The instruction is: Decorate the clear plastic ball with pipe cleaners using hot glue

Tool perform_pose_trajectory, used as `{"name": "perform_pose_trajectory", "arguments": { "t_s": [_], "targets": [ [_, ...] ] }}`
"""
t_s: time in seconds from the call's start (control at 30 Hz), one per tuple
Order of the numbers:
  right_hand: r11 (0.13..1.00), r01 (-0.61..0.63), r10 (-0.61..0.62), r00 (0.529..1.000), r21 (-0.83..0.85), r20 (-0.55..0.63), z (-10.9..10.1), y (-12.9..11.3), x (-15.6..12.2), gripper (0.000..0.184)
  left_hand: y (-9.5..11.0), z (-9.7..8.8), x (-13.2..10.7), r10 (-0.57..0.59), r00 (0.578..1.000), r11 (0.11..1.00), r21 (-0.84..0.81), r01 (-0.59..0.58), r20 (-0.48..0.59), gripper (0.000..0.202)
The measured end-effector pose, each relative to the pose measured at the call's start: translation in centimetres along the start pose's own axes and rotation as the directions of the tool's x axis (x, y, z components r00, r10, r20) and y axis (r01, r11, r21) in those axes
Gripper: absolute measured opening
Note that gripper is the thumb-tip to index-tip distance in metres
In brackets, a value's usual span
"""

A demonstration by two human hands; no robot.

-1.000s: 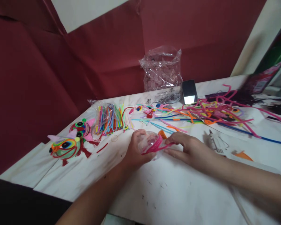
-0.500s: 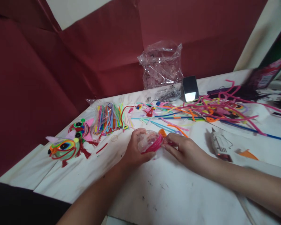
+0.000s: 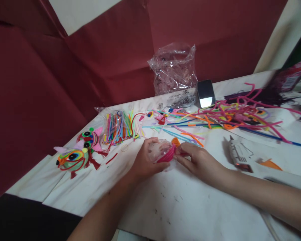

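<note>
A clear plastic ball (image 3: 155, 152) is gripped in my left hand (image 3: 143, 160), fingers behind it and thumb along its near side. Rows of pink pipe cleaner (image 3: 167, 154) cover the ball's right part, and an orange fuzzy piece (image 3: 175, 142) sticks up at its upper right. At the right edge of the ball, my right hand (image 3: 194, 155) has thumb and forefinger pinched on the pink pipe cleaner; the fingers partly hide its end. To the left stand two decorated balls, a green one (image 3: 76, 162) with eyes and ears and a red striped one (image 3: 90, 139).
A white glue gun (image 3: 239, 154) lies right of my hands. Bundled pipe cleaners (image 3: 121, 127) sit back left, and a loose pink tangle (image 3: 233, 113) spreads back right. Behind are a clear plastic bag (image 3: 175, 73) and a black box-like object (image 3: 205, 93).
The view has shifted slightly, so the table things appear a little further right. Both hands keep their hold on the ball, with only slight movement.
</note>
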State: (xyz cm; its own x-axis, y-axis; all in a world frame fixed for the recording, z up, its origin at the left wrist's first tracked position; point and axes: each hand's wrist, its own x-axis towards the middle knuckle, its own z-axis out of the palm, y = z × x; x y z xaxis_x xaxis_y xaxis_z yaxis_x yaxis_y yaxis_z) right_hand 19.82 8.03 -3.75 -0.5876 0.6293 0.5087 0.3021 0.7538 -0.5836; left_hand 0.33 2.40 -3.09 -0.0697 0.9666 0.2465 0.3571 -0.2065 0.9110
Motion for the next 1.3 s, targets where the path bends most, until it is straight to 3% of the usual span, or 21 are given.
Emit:
{"name": "perform_pose_trajectory", "arguments": {
  "t_s": [0.17, 0.5, 0.8, 1.0, 1.3],
  "targets": [
    [0.996, -0.057, 0.057, 0.998, 0.072, 0.002, 0.3, 0.2, -0.4, 0.013, 0.1, 0.2, -0.1, 0.010, 1.000, 1.000, 0.006, -0.010, 0.000, 0.062],
    [0.996, -0.039, 0.040, 0.999, 0.076, -0.009, 0.3, 0.3, -0.4, 0.016, -0.1, -0.1, 0.1, 0.062, 0.997, 0.998, -0.020, -0.061, 0.048, 0.059],
    [0.994, -0.066, 0.068, 0.997, 0.087, -0.018, 0.7, 0.2, -0.4, 0.014, 0.6, -0.5, 0.0, 0.076, 0.988, 0.990, 0.110, -0.091, 0.133, 0.064],
    [0.997, -0.006, 0.011, 0.998, 0.083, -0.055, 1.2, -0.8, -0.7, 0.017, 1.7, 0.2, -0.8, 0.092, 0.995, 0.937, 0.336, -0.095, 0.025, 0.057],
    [0.944, -0.153, 0.145, 0.988, 0.291, 0.046, 1.1, -0.1, -0.9, 0.014, 1.9, 0.2, -0.6, 0.035, 0.999, 0.960, 0.278, -0.036, 0.008, 0.053]
  ]
}}
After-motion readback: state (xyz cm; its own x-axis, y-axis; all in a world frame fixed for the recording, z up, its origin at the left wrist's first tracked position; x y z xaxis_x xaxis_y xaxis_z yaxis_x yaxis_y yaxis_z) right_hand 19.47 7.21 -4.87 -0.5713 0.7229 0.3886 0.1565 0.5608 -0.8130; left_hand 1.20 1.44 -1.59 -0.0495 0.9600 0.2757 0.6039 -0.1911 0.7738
